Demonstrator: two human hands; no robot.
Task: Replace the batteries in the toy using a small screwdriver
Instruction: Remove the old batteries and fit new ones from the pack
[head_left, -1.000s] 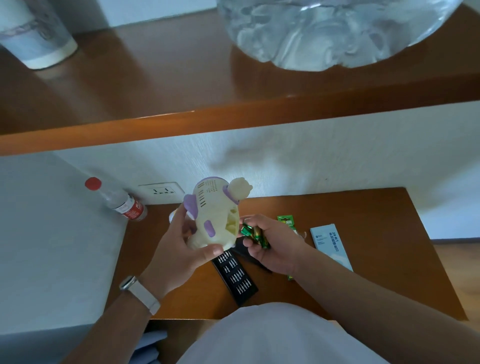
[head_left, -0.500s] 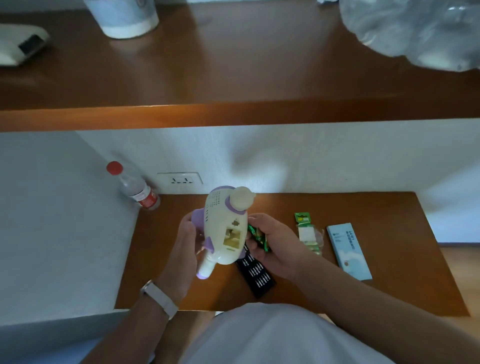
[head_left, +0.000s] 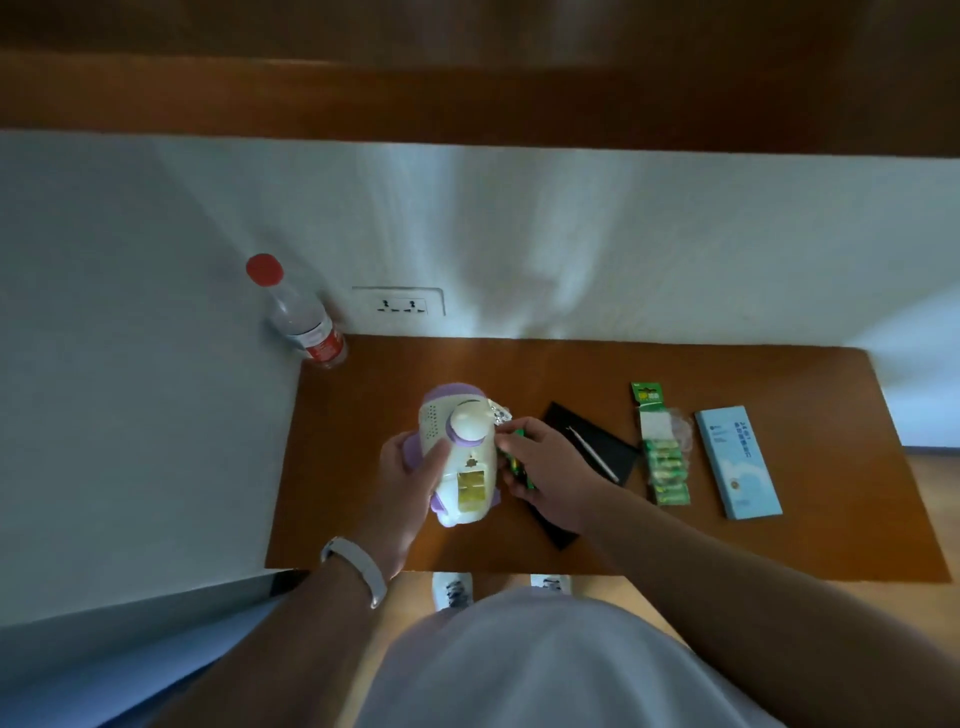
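Bottle (head_left: 304, 322) with a red cap stands beyond and left of the left hand, not in play. Left hand (head_left: 410, 483) grips the toy (head_left: 460, 457) from its left side, thumb laid across the front shell and fingers wrapped behind, holding it up off the table (head_left: 363, 519). Toy is a cream and purple hard plastic shell, probably light and hollow, stiff, and smooth enough to slip. The waist where the hand sits now is the sound place to hold; the round knob and purple bits look like weaker grab points. Long axis runs away from the person: purple domed end far, rounded base near, slightly tilted. Open battery bay (head_left: 470, 488) faces up at the camera on the near half, with the cover off and out of sight. Right hand (head_left: 545, 467), touching the toy's right side, is curled round green batteries (head_left: 517, 467); it looks like two or three, but blur hides the count. The cells are small, rigid and prone to roll, so pinch one at a time by the ends. Under and right of that hand lies a black mat (head_left: 558, 421) with the slim screwdriver (head_left: 594, 453) resting diagonally on it, untouched. Further right are a green battery pack (head_left: 665, 457) and then a pale blue box (head_left: 737, 462), both flat on the table, clear of both hands.
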